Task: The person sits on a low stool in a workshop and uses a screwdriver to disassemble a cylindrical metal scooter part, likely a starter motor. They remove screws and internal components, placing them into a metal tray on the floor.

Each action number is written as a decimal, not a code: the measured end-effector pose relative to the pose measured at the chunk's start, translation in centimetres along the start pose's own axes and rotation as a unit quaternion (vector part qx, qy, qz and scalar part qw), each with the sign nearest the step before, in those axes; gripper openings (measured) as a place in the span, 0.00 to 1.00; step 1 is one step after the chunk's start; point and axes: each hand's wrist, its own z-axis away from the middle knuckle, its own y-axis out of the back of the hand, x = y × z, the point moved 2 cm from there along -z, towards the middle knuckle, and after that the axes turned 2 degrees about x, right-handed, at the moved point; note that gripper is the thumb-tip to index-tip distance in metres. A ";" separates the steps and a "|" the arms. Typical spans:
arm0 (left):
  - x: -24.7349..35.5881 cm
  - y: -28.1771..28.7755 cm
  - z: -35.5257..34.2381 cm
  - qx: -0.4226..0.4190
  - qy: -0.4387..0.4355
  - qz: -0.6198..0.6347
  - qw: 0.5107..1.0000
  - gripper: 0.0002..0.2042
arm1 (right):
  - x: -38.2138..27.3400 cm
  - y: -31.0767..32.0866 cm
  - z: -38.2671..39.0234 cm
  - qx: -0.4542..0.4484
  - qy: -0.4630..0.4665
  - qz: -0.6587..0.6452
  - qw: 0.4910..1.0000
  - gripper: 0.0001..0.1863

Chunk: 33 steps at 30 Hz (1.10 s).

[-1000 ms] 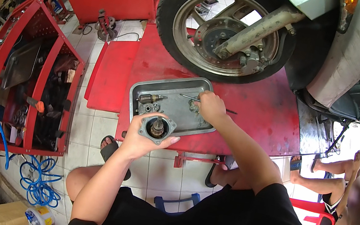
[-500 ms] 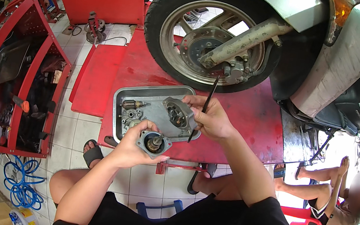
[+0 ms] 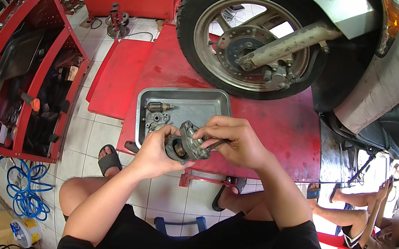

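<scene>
Bringing the grey cover (image 3: 192, 136) close to the mouth of the round metal housing (image 3: 171, 150), the right hand (image 3: 240, 142) is narrowing a gap that was plain half a second ago. Its fingers are pinching the cover and holding a thin dark tool (image 3: 218, 145) as well. The left hand (image 3: 150, 154) is curling around the housing, opened only to its width. Both parts are hovering by the near edge of the metal tray (image 3: 221, 96); the work is seemingly reaching their alignment, whether or not they are touching, which I cannot tell.
</scene>
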 end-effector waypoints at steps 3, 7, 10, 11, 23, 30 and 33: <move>-0.3 0.0 -0.2 -0.029 0.025 0.017 0.999 0.30 | 0.0 0.0 0.2 -0.010 -0.007 0.035 0.999 0.29; 0.4 0.1 0.0 -0.046 0.020 0.026 0.998 0.29 | -0.1 -0.6 0.3 -0.034 0.022 0.057 0.998 0.27; -0.2 -0.2 0.0 -0.058 -0.002 0.006 0.998 0.29 | -0.2 -1.0 0.5 -0.043 0.027 0.098 0.994 0.28; 0.0 -0.2 0.1 -0.061 -0.004 0.003 0.998 0.30 | -0.2 -0.9 0.5 -0.044 0.025 0.104 0.993 0.28; -0.8 0.1 -0.1 -0.150 0.019 0.069 0.986 0.36 | 0.0 -1.2 0.8 -0.055 0.013 0.032 0.998 0.24; -0.2 0.7 -0.2 -0.078 0.032 0.005 0.996 0.32 | 0.4 -1.7 0.3 0.011 -0.071 0.067 0.995 0.16; -0.8 0.6 0.0 -0.096 0.031 -0.008 0.995 0.30 | 0.7 -2.3 0.2 0.010 -0.025 0.041 0.999 0.16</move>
